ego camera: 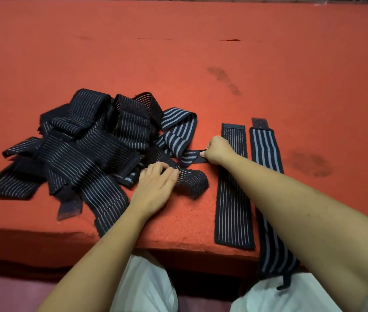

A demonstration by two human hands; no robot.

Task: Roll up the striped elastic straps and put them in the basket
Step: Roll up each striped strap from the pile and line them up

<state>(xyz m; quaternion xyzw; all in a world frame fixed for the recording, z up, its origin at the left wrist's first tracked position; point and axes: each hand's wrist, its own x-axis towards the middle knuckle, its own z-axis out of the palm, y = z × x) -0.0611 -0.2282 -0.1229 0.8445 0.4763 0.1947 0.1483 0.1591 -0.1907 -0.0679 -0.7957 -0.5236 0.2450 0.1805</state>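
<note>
At three o'clock of the unrolled strap pile (84, 149), two straps (233, 188) are laid flat; strap ends (197, 155) are pinched by left hand (156, 190) and right hand (218, 150).

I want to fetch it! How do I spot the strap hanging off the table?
On the red table, right of the pile, two straps lie flat. It is the rightmost strap: broad grey stripes, near end drooping over the edge, unlike its thin-striped neighbour.
</note>
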